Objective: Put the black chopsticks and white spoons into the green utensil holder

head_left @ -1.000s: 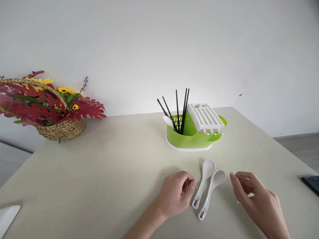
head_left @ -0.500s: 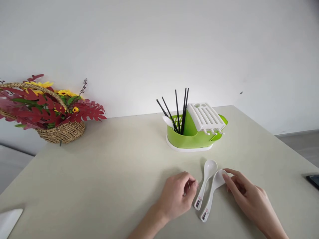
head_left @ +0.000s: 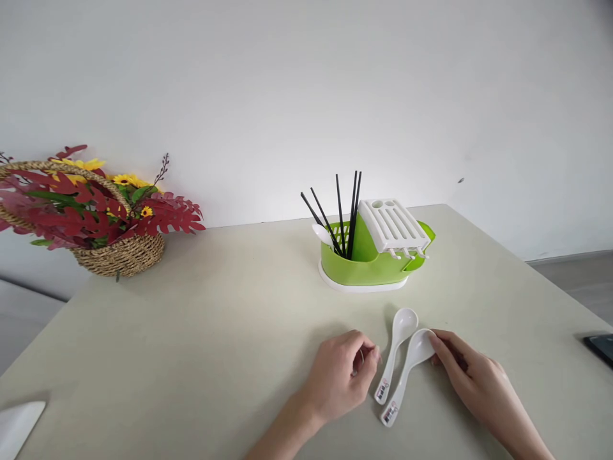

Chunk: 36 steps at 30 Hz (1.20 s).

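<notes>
Two white spoons lie side by side at an angle on the table, bowls pointing away and labelled handle ends toward me. My right hand (head_left: 472,370) pinches the bowl edge of the nearer spoon (head_left: 405,377) between thumb and fingers. Just left of the farther spoon (head_left: 400,338), my left hand (head_left: 345,370) rests with its fingers curled closed; a thin pale curve shows inside the curl, too small to name. Behind them stands a green utensil holder (head_left: 357,271) with a white slotted top (head_left: 393,223). Several black chopsticks (head_left: 340,214) and a white spoon (head_left: 322,234) stand in its open side.
A wicker basket (head_left: 127,255) of red leaves and yellow flowers stands at the back left of the table (head_left: 215,319). A dark phone-like object (head_left: 601,348) lies at the right edge. A white object's corner (head_left: 22,425) shows at lower left. The wall rises behind.
My right fingers have closed on the bowl edge of the nearer spoon, and its handle end has shifted slightly left. My left hand stays in place.
</notes>
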Available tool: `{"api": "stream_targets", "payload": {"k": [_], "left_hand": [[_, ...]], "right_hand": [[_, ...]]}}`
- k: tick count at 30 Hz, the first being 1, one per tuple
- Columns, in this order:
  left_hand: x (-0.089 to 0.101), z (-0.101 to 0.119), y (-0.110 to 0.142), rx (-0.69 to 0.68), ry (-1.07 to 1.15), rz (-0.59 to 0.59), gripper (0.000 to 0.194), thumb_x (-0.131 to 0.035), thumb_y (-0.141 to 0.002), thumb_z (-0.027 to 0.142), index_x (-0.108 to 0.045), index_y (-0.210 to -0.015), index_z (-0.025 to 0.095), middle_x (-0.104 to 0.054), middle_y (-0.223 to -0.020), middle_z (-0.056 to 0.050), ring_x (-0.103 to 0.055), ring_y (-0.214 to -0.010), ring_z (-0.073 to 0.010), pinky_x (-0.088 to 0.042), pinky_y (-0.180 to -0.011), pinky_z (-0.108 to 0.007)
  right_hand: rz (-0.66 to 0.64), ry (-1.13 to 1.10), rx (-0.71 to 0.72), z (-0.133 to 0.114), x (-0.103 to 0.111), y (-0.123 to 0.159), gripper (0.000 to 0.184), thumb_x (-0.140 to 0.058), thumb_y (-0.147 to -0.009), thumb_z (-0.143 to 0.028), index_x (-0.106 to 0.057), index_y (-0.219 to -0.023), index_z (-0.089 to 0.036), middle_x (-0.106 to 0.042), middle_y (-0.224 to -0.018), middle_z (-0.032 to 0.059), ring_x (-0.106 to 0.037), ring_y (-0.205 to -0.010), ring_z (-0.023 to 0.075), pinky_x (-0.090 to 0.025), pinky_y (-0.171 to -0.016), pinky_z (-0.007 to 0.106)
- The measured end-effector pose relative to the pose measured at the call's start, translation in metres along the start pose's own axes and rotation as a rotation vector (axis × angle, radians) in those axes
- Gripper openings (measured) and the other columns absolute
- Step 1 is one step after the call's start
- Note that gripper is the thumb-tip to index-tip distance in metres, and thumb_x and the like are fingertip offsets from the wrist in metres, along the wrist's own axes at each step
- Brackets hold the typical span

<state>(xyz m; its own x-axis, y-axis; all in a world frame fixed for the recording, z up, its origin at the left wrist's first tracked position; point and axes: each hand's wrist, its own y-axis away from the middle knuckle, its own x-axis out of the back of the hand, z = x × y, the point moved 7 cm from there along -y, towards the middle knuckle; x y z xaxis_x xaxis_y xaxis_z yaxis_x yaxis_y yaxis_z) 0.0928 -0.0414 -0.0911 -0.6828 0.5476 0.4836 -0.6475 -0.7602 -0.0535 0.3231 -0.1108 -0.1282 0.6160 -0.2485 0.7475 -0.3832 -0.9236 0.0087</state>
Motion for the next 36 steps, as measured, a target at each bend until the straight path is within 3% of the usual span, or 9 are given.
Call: {"api": "stream_targets", "payload": {"k": [9, 13, 17, 19, 21, 25, 29, 32, 36], "left_hand": [[-0.001, -0.001, 0.000, -0.003, -0.002, 0.020, 0.019, -0.050, -0.100, 0.028, -0.060, -0.086, 0.020, -0.070, -0.080, -0.001, -0.059, -0.066, -0.0117, -0.041, -0.062, -0.024], [-0.002, -0.003, 0.000, 0.002, -0.006, 0.011, 0.020, -0.050, -0.100, 0.028, -0.061, -0.086, 0.020, -0.071, -0.080, 0.000, -0.058, -0.065, -0.0109, -0.042, -0.062, -0.023], [-0.001, -0.003, 0.000, -0.008, -0.035, 0.009, 0.020, -0.050, -0.100, 0.028, -0.063, -0.087, 0.020, -0.070, -0.079, 0.000, -0.056, -0.063, -0.0107, -0.041, -0.061, -0.024], [-0.002, -0.003, 0.000, -0.015, -0.033, 0.009, 0.021, -0.050, -0.101, 0.029, -0.063, -0.087, 0.020, -0.070, -0.079, 0.000, -0.056, -0.064, -0.0110, -0.041, -0.061, -0.024], [-0.002, -0.003, 0.000, -0.018, -0.022, 0.008, 0.022, -0.049, -0.101, 0.030, -0.062, -0.087, 0.020, -0.070, -0.079, -0.001, -0.057, -0.065, -0.0112, -0.042, -0.060, -0.024], [-0.003, -0.004, 0.000, -0.014, -0.017, 0.009, 0.020, -0.050, -0.100, 0.029, -0.062, -0.086, 0.020, -0.070, -0.080, 0.000, -0.058, -0.066, -0.0112, -0.042, -0.060, -0.023], [-0.004, -0.005, 0.001, -0.016, -0.023, 0.007, 0.018, -0.051, -0.099, 0.027, -0.061, -0.086, 0.020, -0.071, -0.081, 0.000, -0.059, -0.066, -0.0110, -0.042, -0.060, -0.023], [-0.005, -0.006, 0.001, -0.020, -0.029, 0.014, 0.016, -0.051, -0.098, 0.025, -0.061, -0.087, 0.020, -0.071, -0.082, 0.000, -0.059, -0.067, -0.0109, -0.042, -0.061, -0.023], [-0.005, -0.007, 0.001, -0.019, -0.017, 0.010, 0.017, -0.050, -0.099, 0.027, -0.061, -0.087, 0.020, -0.071, -0.081, 0.000, -0.059, -0.067, -0.0112, -0.044, -0.062, -0.023]], "right_hand": [[0.166, -0.278, -0.099, -0.016, 0.016, 0.018, 0.047, -0.051, -0.096, -0.067, -0.069, -0.100, -0.024, -0.058, -0.060, -0.0022, -0.056, -0.056, 0.0168, -0.047, -0.056, 0.026], [0.323, -0.279, -0.098, -0.051, 0.048, 0.018, 0.043, -0.054, -0.094, -0.067, -0.068, -0.093, -0.026, -0.060, -0.062, -0.0005, -0.054, -0.053, 0.0184, -0.048, -0.053, 0.031], [0.592, -0.282, -0.107, -0.095, 0.088, 0.011, 0.035, -0.057, -0.095, -0.063, -0.066, -0.090, -0.029, -0.062, -0.061, 0.0013, -0.058, -0.054, 0.0222, -0.046, -0.048, 0.036], [0.738, -0.264, -0.034, -0.117, 0.103, 0.004, 0.030, -0.060, -0.096, -0.055, -0.068, -0.091, -0.027, -0.064, -0.062, 0.0015, -0.059, -0.053, 0.0209, -0.050, -0.055, 0.039], [0.880, -0.358, 0.124, -0.134, 0.114, -0.004, 0.026, -0.069, -0.092, -0.049, -0.070, -0.095, -0.024, -0.066, -0.063, 0.0013, -0.061, -0.049, 0.0201, -0.048, -0.050, 0.038], [0.983, -0.332, 0.391, -0.162, 0.122, -0.026, 0.025, -0.073, -0.089, -0.038, -0.076, -0.102, -0.016, -0.076, -0.084, 0.0068, -0.070, -0.055, 0.0197, -0.048, -0.042, 0.032], [1.021, -0.157, 0.527, -0.189, 0.123, -0.052, 0.027, -0.066, -0.095, -0.034, -0.077, -0.108, -0.013, -0.077, -0.089, 0.0072, -0.074, -0.064, 0.0180, -0.051, -0.049, 0.027], [1.021, -0.090, 0.618, -0.212, 0.123, -0.069, 0.024, -0.063, -0.098, -0.032, -0.076, -0.106, -0.013, -0.078, -0.090, 0.0054, -0.071, -0.057, 0.0117, -0.046, -0.047, 0.023], [1.004, -0.004, 0.712, -0.241, 0.120, -0.076, 0.019, -0.061, -0.099, -0.029, -0.076, -0.101, -0.017, -0.078, -0.088, 0.0045, -0.070, -0.062, 0.0114, -0.051, -0.055, 0.024]]}}
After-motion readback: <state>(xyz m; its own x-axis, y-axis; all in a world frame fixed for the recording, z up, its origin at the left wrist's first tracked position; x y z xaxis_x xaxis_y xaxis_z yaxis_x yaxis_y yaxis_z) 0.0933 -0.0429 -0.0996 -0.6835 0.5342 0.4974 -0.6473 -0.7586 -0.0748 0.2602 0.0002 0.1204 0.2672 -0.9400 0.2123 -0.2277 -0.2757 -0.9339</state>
